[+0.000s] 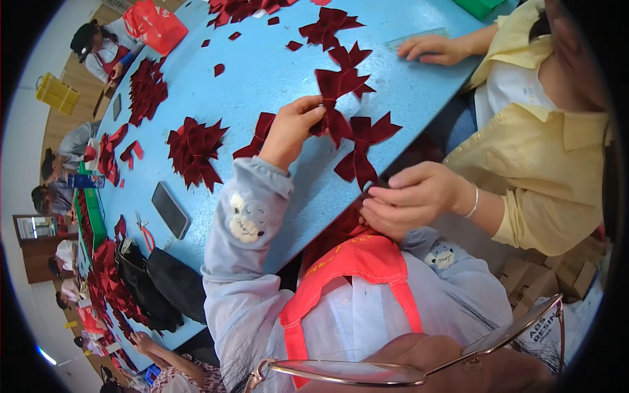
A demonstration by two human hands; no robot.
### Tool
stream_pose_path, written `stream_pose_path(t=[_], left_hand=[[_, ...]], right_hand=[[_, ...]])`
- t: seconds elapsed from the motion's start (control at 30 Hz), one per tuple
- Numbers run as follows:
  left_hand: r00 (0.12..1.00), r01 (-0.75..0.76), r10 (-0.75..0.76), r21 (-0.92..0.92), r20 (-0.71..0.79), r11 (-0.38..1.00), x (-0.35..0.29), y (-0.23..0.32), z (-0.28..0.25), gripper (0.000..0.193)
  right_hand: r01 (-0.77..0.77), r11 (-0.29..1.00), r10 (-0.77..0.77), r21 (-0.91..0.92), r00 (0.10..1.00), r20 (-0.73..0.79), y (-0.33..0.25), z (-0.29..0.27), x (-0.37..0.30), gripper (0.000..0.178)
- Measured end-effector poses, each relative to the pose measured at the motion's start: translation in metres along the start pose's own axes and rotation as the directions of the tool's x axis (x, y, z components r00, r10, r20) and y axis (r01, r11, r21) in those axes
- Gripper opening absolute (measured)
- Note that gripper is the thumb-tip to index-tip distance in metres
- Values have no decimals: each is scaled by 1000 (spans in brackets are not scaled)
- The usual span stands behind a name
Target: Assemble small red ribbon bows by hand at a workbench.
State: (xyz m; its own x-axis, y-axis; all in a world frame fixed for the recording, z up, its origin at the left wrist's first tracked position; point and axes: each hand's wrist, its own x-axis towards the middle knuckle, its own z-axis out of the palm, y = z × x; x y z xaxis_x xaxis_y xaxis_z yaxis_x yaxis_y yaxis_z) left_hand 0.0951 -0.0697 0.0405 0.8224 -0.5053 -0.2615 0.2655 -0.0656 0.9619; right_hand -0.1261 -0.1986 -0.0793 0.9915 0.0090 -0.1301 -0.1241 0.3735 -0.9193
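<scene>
My left hand (295, 128), in a light blue sleeve, reaches over the blue table with thumb and forefinger pinched at the edge of a dark red velvet bow (335, 116). More bows lie close by, one of them (365, 145) near the table edge and another (259, 134) beside my wrist. My right sleeve (436, 252) bends in toward the red apron on my lap. The right hand is mostly hidden behind the hand of a co-worker in yellow (419, 196), so its fingers cannot be made out. That co-worker's other hand (432, 49) rests on the table.
Bow piles (195, 152) lie on the blue table (255, 72). On the left are a dark phone (170, 209), a tool with orange handles (147, 234) and a black bag (173, 281). A red bag (156, 26) stands far left, where other people sit. Cardboard boxes (527, 281) are at right.
</scene>
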Motion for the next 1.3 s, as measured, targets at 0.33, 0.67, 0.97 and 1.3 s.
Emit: stream_pose_path(t=[0.33, 0.67, 0.97, 1.3], left_hand=[[981, 46, -85, 221, 172, 974, 59, 12, 65, 28], [813, -410, 545, 865, 203, 289, 57, 2, 77, 18], [730, -591, 548, 781, 409, 204, -67, -13, 33, 23], [749, -227, 650, 972, 128, 70, -101, -54, -47, 21]], right_hand=[[-145, 946, 136, -290, 989, -51, 21, -8, 5, 18], [-196, 936, 193, -294, 980, -40, 2, -9, 6, 19], [-221, 930, 217, -293, 975, -46, -3, -5, 9, 22], [-212, 924, 199, -319, 977, -72, 10, 0, 7, 22]])
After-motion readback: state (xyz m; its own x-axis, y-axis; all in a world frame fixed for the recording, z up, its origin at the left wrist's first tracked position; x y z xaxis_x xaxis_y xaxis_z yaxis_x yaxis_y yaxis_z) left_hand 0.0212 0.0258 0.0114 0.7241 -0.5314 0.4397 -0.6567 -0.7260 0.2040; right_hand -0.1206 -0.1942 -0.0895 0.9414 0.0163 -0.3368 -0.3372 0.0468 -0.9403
